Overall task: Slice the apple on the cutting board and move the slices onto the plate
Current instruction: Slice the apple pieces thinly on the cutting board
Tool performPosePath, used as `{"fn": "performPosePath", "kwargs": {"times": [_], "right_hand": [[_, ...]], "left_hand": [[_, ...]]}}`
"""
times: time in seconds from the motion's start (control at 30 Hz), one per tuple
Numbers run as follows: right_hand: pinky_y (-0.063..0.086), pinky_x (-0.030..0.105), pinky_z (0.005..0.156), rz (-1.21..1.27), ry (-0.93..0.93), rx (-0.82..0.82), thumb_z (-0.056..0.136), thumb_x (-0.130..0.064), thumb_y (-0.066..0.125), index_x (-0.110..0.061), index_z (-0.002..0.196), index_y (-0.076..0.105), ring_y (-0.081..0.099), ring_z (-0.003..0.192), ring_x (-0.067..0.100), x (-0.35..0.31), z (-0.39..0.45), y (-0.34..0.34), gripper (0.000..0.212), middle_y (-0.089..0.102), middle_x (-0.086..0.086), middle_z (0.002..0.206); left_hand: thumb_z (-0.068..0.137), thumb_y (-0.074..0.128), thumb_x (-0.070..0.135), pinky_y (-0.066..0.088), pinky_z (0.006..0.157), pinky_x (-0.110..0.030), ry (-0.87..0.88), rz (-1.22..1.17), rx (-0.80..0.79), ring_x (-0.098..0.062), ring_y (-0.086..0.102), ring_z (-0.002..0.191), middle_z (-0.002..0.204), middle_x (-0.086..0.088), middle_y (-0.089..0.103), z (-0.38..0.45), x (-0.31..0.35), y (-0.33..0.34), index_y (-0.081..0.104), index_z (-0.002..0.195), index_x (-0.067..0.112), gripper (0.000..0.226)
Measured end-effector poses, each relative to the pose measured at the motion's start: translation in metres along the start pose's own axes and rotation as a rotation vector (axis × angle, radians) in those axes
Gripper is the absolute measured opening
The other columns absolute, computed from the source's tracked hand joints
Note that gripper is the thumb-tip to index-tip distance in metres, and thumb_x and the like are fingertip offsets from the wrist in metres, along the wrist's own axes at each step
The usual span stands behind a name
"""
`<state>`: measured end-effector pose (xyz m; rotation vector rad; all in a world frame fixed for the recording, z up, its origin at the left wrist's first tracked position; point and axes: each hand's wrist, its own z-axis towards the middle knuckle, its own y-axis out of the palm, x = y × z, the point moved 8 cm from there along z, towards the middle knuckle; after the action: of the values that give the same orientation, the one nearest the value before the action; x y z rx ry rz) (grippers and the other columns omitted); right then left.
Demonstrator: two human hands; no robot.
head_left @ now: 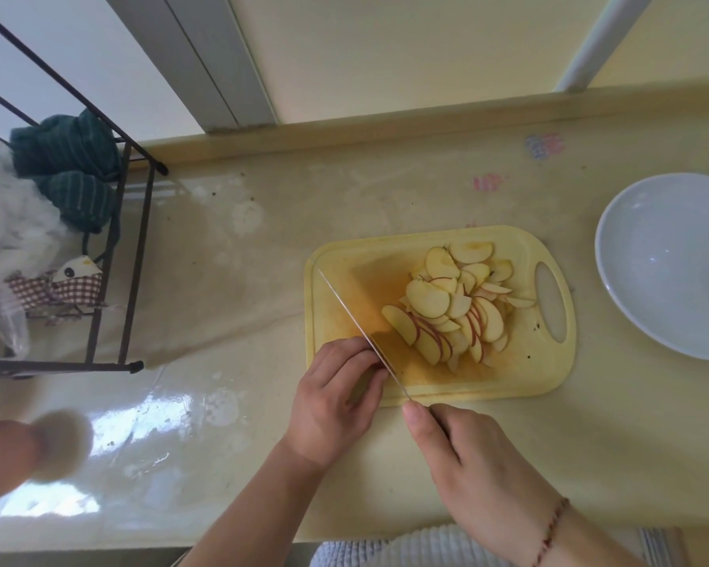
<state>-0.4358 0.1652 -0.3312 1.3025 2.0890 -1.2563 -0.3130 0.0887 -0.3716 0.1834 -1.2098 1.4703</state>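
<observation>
A pile of thin apple slices (455,304) with red skin edges lies on the right half of the yellow cutting board (529,370). A knife (353,317) stands edge-down across the board's left part, running from front right to back left. My right hand (467,456) grips its handle at the board's front edge. My left hand (336,399) sits at the board's front left corner, fingers curled, knuckles against the blade's left side. Anything under those fingers is hidden. The white plate (672,272) stands right of the board, holding nothing.
A black wire rack (140,239) stands at the left with a dark green towel (66,157) and a checked cloth on it. A blurred orange-brown object (25,452) is at the front left. A raised wall ledge runs behind the glossy cream counter.
</observation>
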Motion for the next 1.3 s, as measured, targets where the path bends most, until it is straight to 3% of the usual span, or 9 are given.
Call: {"fn": "performPosePath", "kwargs": {"times": [0.23, 0.47, 0.83, 1.03, 1.13, 1.3], "right_hand": [[0.038, 0.025, 0.056, -0.045, -0.001, -0.002, 0.08, -0.068, 0.016, -0.016, 0.062, 0.044, 0.045, 0.051, 0.01, -0.001, 0.002, 0.001, 0.062, 0.045, 0.002, 0.051], [0.035, 0.023, 0.049, -0.036, -0.03, -0.006, 0.077, -0.069, 0.015, -0.021, 0.059, 0.042, 0.043, 0.046, 0.009, -0.01, 0.016, 0.004, 0.057, 0.041, -0.003, 0.048], [0.034, 0.024, 0.049, -0.039, -0.025, -0.008, 0.079, -0.068, 0.017, -0.018, 0.061, 0.043, 0.04, 0.046, 0.01, 0.001, 0.02, 0.009, 0.059, 0.04, -0.002, 0.049], [0.028, 0.022, 0.045, -0.034, -0.07, 0.007, 0.082, -0.068, 0.016, -0.021, 0.057, 0.041, 0.04, 0.043, 0.011, 0.0, 0.046, 0.016, 0.059, 0.039, -0.002, 0.046], [0.031, 0.022, 0.043, -0.01, -0.025, -0.024, 0.083, -0.067, 0.017, -0.022, 0.053, 0.041, 0.037, 0.038, 0.007, 0.004, 0.059, 0.009, 0.059, 0.04, -0.004, 0.041], [0.022, 0.018, 0.032, 0.182, 0.119, -0.1, 0.09, -0.064, 0.024, -0.017, 0.058, 0.034, 0.025, 0.029, 0.006, 0.019, 0.05, -0.006, 0.057, 0.028, -0.007, 0.037]], "left_hand": [[0.099, 0.064, 0.017, 0.054, 0.09, -0.027, -0.003, 0.007, 0.001, -0.016, 0.064, 0.105, 0.115, -0.001, 0.065, 0.001, -0.002, 0.0, 0.07, 0.108, 0.006, 0.015], [0.102, 0.062, 0.019, 0.054, 0.091, -0.027, -0.025, 0.002, 0.005, -0.015, 0.065, 0.106, 0.115, -0.001, 0.066, 0.0, -0.004, 0.0, 0.075, 0.103, 0.0, 0.024], [0.103, 0.058, 0.02, 0.054, 0.091, -0.024, -0.005, 0.007, -0.006, -0.013, 0.063, 0.106, 0.116, 0.003, 0.062, 0.002, -0.001, 0.0, 0.065, 0.111, 0.014, 0.012], [0.095, 0.066, 0.011, 0.055, 0.089, -0.029, -0.015, 0.037, -0.024, -0.018, 0.065, 0.104, 0.115, -0.001, 0.064, 0.0, -0.004, 0.001, 0.073, 0.102, 0.002, 0.013], [0.093, 0.071, 0.009, 0.056, 0.088, -0.031, -0.018, 0.065, -0.029, -0.02, 0.066, 0.1, 0.109, -0.007, 0.067, 0.0, -0.005, 0.001, 0.074, 0.099, 0.0, 0.012], [0.09, 0.075, 0.007, 0.056, 0.089, -0.03, -0.038, 0.055, -0.009, -0.019, 0.066, 0.099, 0.109, -0.006, 0.067, -0.001, -0.005, -0.001, 0.074, 0.099, 0.0, 0.011]]}}
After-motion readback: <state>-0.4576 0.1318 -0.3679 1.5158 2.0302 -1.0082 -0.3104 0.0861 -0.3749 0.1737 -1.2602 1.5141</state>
